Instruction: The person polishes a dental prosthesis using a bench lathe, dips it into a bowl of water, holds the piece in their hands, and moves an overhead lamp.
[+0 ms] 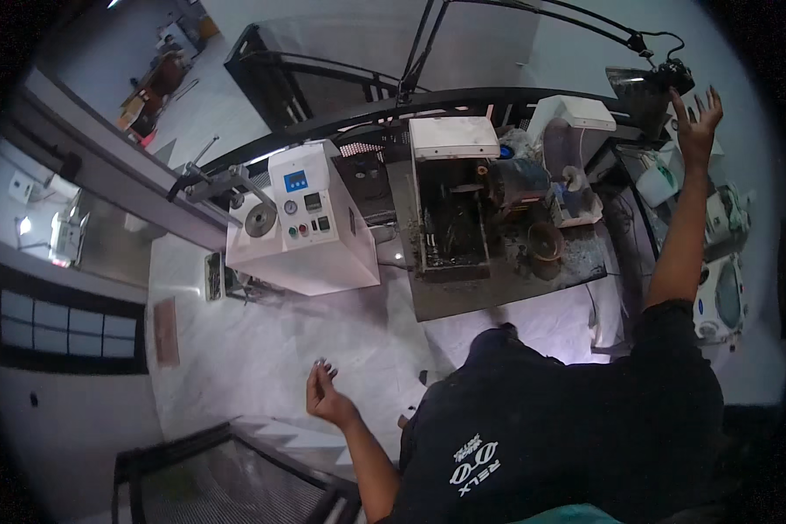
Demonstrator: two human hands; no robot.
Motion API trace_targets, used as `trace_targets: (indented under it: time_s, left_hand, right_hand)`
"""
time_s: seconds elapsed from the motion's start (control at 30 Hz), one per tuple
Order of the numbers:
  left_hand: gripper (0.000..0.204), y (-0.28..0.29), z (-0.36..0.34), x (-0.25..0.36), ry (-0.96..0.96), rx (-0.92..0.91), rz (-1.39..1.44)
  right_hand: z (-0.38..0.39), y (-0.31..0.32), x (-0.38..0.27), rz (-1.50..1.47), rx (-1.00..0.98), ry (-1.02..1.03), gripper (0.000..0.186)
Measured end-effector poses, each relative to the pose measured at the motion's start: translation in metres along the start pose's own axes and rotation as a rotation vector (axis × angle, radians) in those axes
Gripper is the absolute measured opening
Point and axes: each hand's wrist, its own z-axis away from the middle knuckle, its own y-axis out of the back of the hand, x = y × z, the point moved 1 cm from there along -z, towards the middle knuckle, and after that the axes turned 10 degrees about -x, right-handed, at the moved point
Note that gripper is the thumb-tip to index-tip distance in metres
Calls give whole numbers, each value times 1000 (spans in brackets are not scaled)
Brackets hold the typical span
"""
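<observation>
The right hand (697, 122) is raised at the end of an outstretched arm, fingers spread wide and holding nothing; it sits just below a black lamp head (664, 80) on a thin dark boom arm and above a cluster of white appliances (718, 262) along the right edge. Whether the fingertips touch the lamp cannot be told. The left hand (324, 395) hangs low over the pale floor (262, 349), fingers loosely curled and empty, well apart from any object. Ahead stands a white control cabinet (304, 218) with a small blue display, a round gauge and coloured buttons. To its right, a dirty metal counter (498, 284) carries an open-fronted white-topped machine (450, 196), a rusty round pot (546, 242) and a white cup-shaped fitting (575, 179). A black railing (384, 109) curves behind.
</observation>
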Motion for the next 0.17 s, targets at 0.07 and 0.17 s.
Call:
trace_targets:
  time_s: [0.07,0.17]
  left_hand:
    - [18,47,-33,-11,31,24,-20]
    - [20,102,-88,-21,92,56,-61]
  right_hand:
    - [30,-2,-28,47,114,4,89]
    - [74,-13,-58,-71,191,-17,86]
